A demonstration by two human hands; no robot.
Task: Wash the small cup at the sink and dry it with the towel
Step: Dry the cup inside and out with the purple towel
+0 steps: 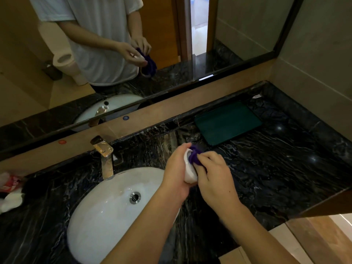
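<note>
My left hand (pixel 176 168) grips a small white cup (pixel 189 171), held on its side with the mouth turned to the right, above the dark counter just right of the sink (pixel 99 206). My right hand (pixel 215 176) pinches a purple towel (pixel 194 156) that is pushed into the cup's mouth. Most of the towel is hidden inside the cup and under my fingers. The white oval basin sits to the lower left, its drain in the middle.
A gold faucet (pixel 105 159) stands behind the sink. A dark green tray (pixel 228 122) lies on the black marble counter (pixel 276 168) at the back right. Red and white items (pixel 10 189) lie at the far left edge. A mirror (pixel 114 54) spans the wall.
</note>
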